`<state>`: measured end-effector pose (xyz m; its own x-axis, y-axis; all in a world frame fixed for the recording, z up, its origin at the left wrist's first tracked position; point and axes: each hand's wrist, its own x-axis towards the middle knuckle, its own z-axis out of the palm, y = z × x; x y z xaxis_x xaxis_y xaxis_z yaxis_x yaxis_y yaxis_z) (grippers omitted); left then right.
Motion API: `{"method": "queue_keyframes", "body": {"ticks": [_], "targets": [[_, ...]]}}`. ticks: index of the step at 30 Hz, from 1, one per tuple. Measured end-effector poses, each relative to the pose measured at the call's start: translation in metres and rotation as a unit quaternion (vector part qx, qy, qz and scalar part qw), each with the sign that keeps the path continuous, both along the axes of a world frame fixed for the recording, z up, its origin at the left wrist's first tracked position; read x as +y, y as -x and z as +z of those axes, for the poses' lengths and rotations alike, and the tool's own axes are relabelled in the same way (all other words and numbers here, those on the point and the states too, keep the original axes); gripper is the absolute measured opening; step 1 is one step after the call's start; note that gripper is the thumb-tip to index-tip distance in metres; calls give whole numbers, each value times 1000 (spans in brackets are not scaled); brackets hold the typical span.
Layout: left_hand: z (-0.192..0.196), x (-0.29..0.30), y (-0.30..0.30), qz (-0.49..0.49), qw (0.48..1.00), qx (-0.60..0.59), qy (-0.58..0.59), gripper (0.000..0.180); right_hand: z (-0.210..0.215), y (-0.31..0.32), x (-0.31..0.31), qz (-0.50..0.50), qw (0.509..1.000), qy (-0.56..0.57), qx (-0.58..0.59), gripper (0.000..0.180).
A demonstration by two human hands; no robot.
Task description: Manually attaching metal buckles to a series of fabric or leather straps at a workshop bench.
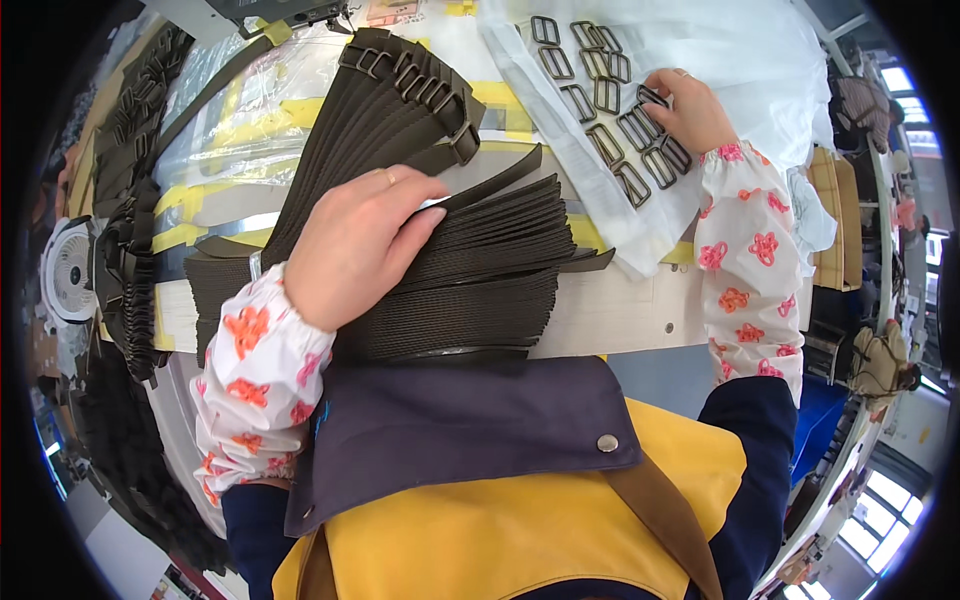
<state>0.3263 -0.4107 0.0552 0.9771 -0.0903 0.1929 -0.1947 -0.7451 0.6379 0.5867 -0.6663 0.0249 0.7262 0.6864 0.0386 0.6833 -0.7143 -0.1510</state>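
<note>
A thick stack of dark olive-brown webbing straps (470, 285) lies across the table edge in front of me. Over it, my left hand (365, 235) pinches one webbing strap (500, 180) near its end, thumb against fingers. Farther off to the right, my right hand (692, 108) has its thumb and fingertips closed around a dark metal slide buckle (652, 96). Several more slide buckles (606, 94) are spread on white sheeting beside it. Behind my left hand fans a pile of straps (340, 150) with buckles threaded on their far ends.
White plastic sheeting (760, 60) covers the right of the table, and clear film with yellow tape (240, 120) the left. More buckled straps (130, 200) hang along the left side, near a white fan (72, 270). Machine parts (270, 12) stand at the far edge.
</note>
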Motion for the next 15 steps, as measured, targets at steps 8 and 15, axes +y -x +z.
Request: {"method": "queue_keyframes", "body": {"ticks": [8,15], "targets": [[-43,-25,-57,-19,997,-8,-77,15,-6,-14,-1,-18,981,-104,162,22],[-15,-27,-45,54,991,-90,83,13,-4,-21,3,-8,997,-19,77,18]]}}
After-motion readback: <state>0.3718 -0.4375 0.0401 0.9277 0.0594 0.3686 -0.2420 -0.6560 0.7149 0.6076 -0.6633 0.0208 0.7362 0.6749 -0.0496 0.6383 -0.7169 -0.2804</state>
